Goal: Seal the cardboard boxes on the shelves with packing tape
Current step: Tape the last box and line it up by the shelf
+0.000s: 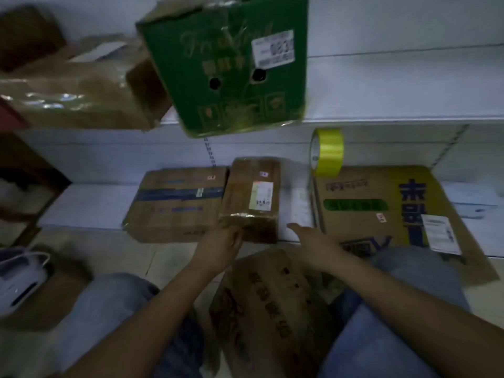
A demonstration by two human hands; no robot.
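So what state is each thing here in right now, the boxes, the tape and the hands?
Small brown box: closed, taped, on the lower shelf.
Flat box: closed, blue tape across.
Green box: on the upper shelf, overhanging its edge.
Tape roll: standing on edge.
Left hand: touching the small box.
Right hand: open, reaching.

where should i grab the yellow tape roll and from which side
Pinch the tape roll through its upper rim, thumb in the core hole that faces left, fingers over the yellow band. It stands on edge atop the big box, so come from above with the free right hand.
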